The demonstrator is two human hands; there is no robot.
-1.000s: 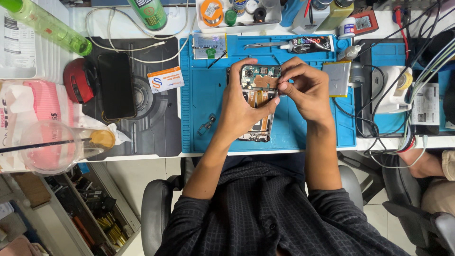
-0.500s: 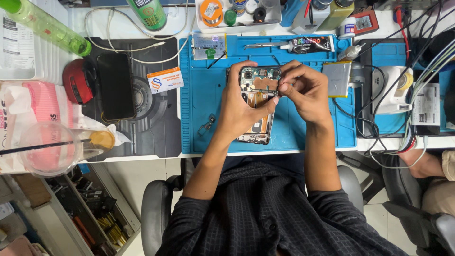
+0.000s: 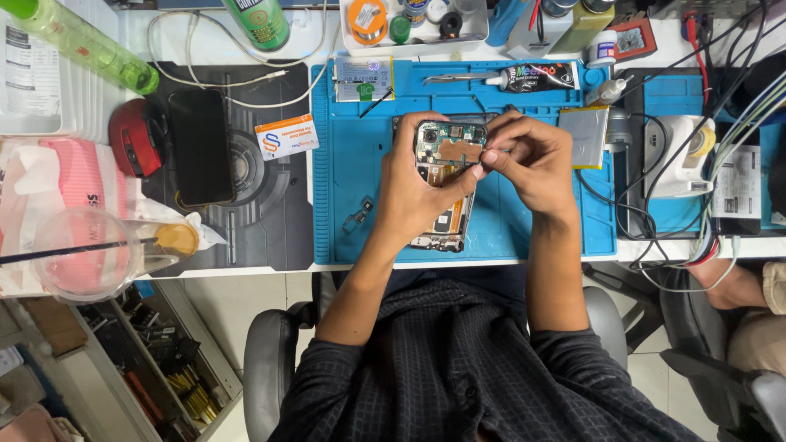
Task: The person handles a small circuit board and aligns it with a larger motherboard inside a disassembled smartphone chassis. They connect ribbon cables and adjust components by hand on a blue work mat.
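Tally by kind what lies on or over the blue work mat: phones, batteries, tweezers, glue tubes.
Opened phone, held by the left hand and worked on by the right hand: 1
Flat battery: 1
Tweezers: 1
Black glue tube: 1
Total: 4, all on the blue mat.

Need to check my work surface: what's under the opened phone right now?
The phone lies over the blue mat. The left hand covers its lower half, and the right hand pinches at its upper right edge, so whatever lies beneath those parts is hidden.
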